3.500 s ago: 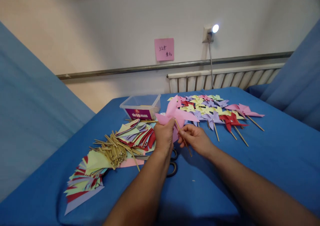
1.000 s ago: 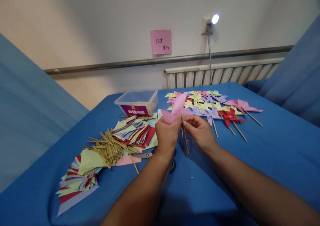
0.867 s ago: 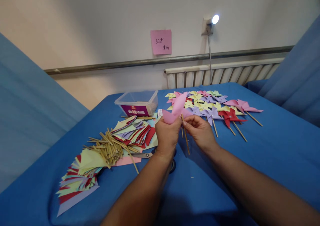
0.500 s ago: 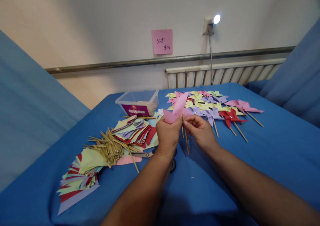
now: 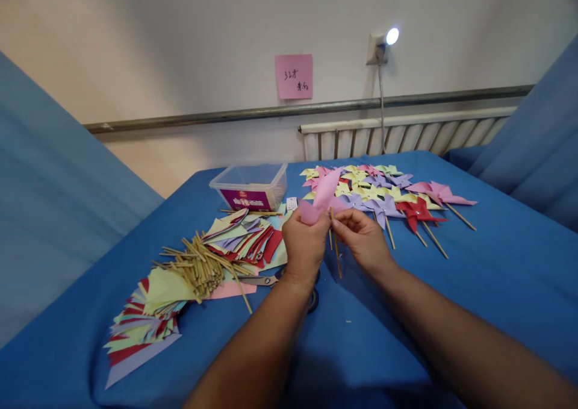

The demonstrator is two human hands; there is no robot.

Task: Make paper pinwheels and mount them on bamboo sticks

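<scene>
1. Head view: your left hand (image 5: pixel 303 246) holds the pink paper pinwheel (image 5: pixel 326 195) from below, with its fingers bent tight around the paper.
2. Your right hand (image 5: pixel 361 234) is just beside it. Its thumb and first finger make a narrow pinch, right at the top of a thin stick (image 5: pixel 337 252). I cannot tell if they squeeze the stick or a bit hidden behind it.
3. Look at how the stick points. Its top is up by the pink paper, between your two thumbs. Its long side runs down toward you and leans a little to the right.
4. Both hands are close to the stick's top, and neither is clearly nearer. The bottom end is in no hand.
5. The stick's top is next to the pinwheel's near side. I cannot see if they are joined.
6. Past your right hand, a purple pinwheel (image 5: pixel 382 209) lies on the blue cloth (image 5: pixel 406 312).
</scene>
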